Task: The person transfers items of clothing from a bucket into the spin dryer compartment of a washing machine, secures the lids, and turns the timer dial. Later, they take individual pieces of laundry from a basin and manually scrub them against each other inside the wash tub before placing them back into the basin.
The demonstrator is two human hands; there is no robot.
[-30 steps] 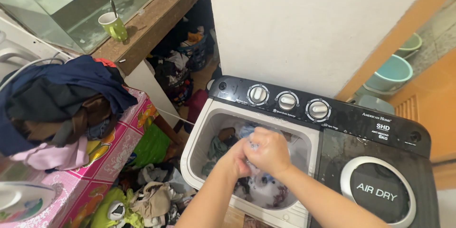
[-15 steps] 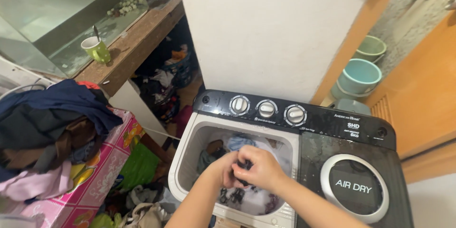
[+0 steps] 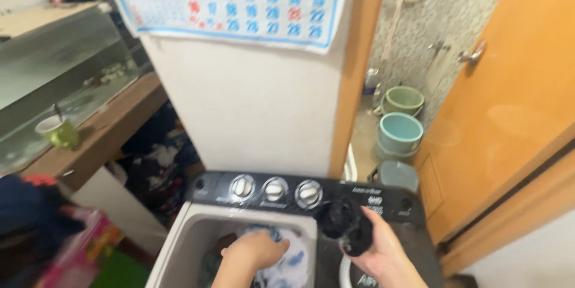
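A twin-tub washing machine (image 3: 299,195) with three white dials on a black panel stands below me. My left hand (image 3: 254,249) reaches down into the wash tub (image 3: 179,240) and rests on wet white and blue clothes (image 3: 286,264). My right hand (image 3: 377,249) is raised over the black lid on the right and grips a small wadded dark garment (image 3: 344,222).
A white wall with a paper calendar (image 3: 239,0) rises behind the machine. An orange door (image 3: 509,102) stands open at right, with stacked pale green buckets (image 3: 398,129) on the floor beyond. At left are a wooden shelf, a green cup (image 3: 57,132) and piled clothes.
The view has tilted up sharply. My hands, joined over the tub before, have separated: the right one lifted a dark garment out to the right, the left stayed in the tub.
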